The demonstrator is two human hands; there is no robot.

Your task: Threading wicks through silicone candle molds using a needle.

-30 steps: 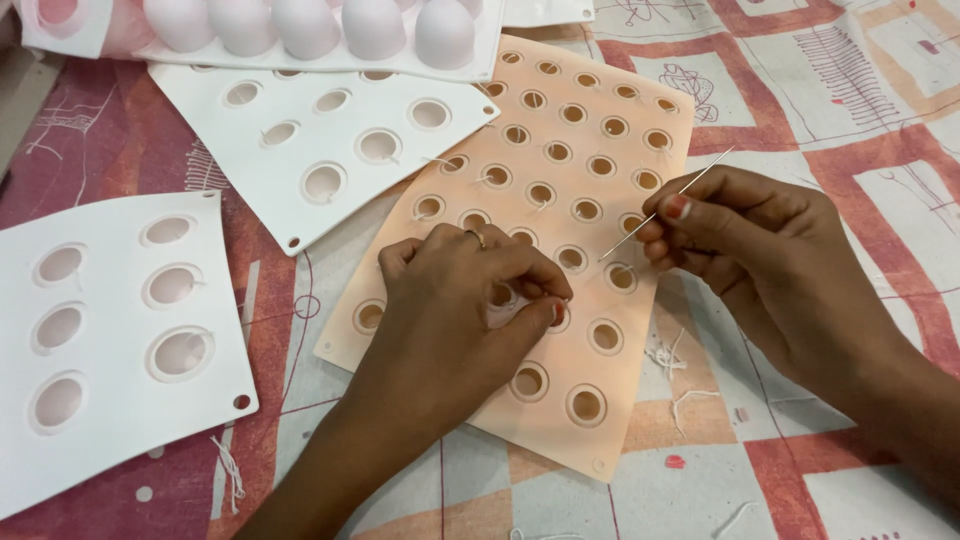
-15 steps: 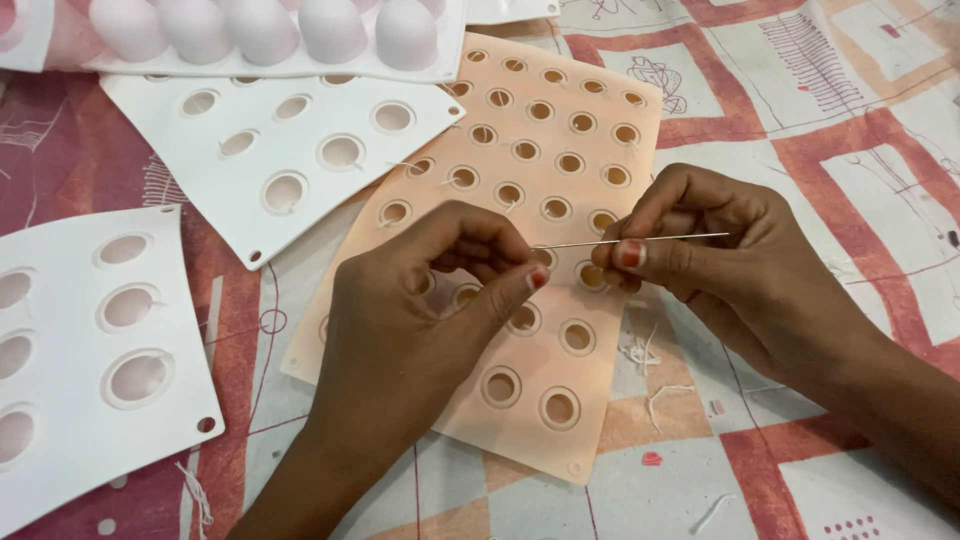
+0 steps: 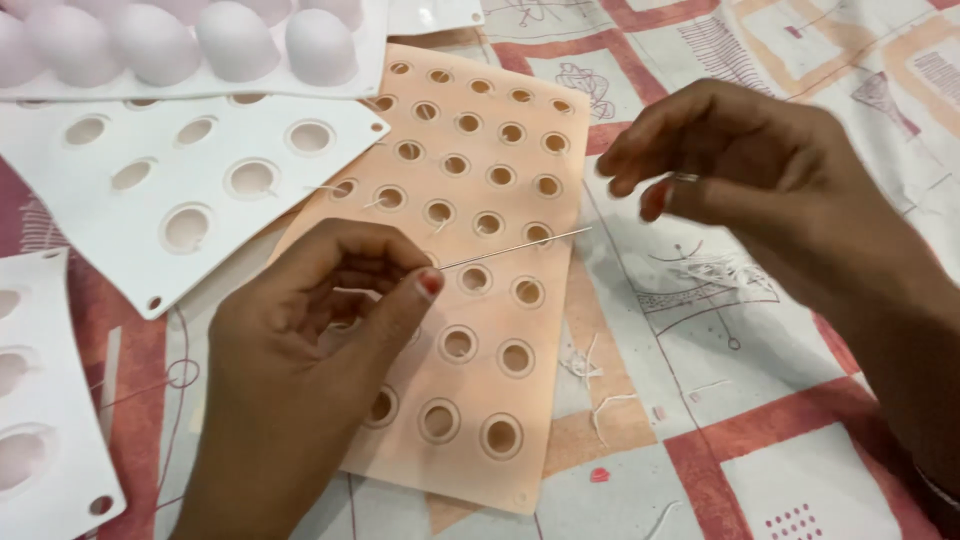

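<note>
Head view, one entry per item, placed relative to the peach sheet.

Peach sheet point(image 3: 470, 260): flat, thin, pierced with rows of ringed round holes; lies on the patterned cloth point(image 3: 800, 420), long side running away from the viewer. Probably light and flexible; best lifted by an edge.

Needle point(image 3: 515, 247): fine, straight, metallic; lies across the sheet's middle rows, tip pointing toward its right edge. Judged stiff, very light, sharp and slippery; take hold at the blunt end, as the left hand does.

Left hand point(image 3: 300, 360): over the sheet's lower left part, thumb and forefinger pinched shut on the needle's near end.

Right hand point(image 3: 770, 190): just off the sheet's right edge, above the cloth, fingers curled loosely with thumb and forefinger near each other; whether they hold a thread cannot be told.

White sheets point(image 3: 190, 180): stiff-looking, with larger round holes, left of the peach sheet, one overlapping its upper left corner.

Egg-shaped mould point(image 3: 200, 45): pale domes, beyond the white sheets.

Thread scraps point(image 3: 590, 385): short white bits on the cloth by the sheet's lower right edge.
</note>
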